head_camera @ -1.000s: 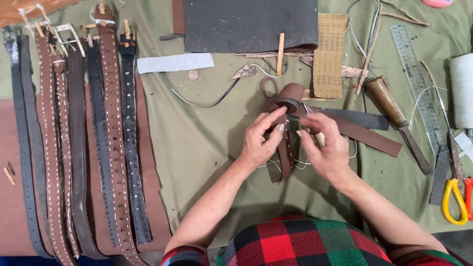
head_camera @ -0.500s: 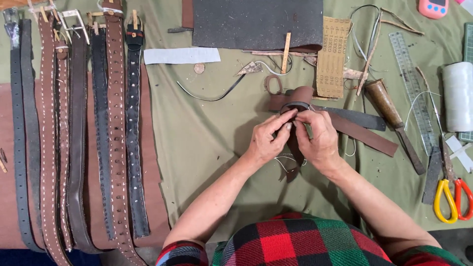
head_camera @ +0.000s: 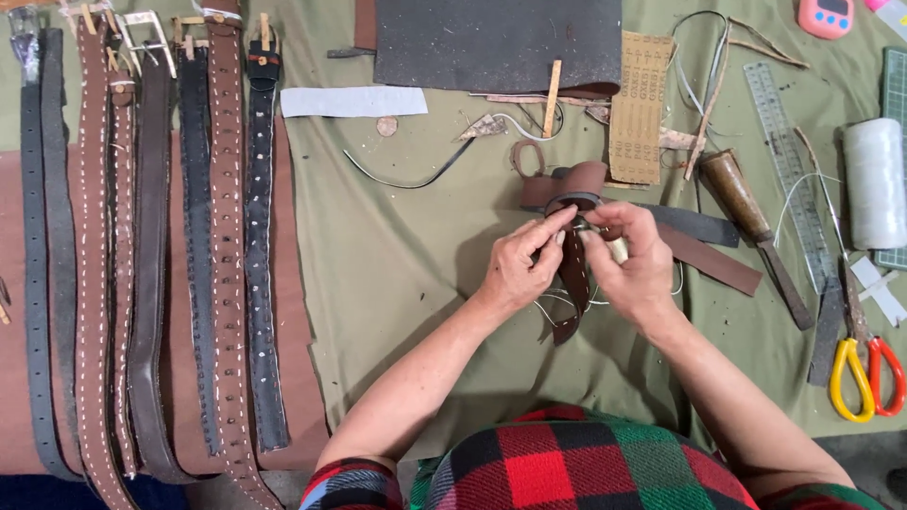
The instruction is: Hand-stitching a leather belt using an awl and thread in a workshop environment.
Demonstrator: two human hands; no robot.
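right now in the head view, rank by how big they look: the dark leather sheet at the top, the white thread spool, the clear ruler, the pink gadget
1. dark leather sheet, by far the largest.
2. clear ruler and white thread spool: the ruler is longer, the spool wider, so too close to rank.
3. pink gadget, smallest, partly cut off by the top edge.

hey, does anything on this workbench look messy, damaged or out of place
Mostly ordinary clutter. Leather scraps and a loose black cord lie scattered behind the hands. The belts lie in a neat row. Both hands, left and right, pinch a brown strap. No damage shows.
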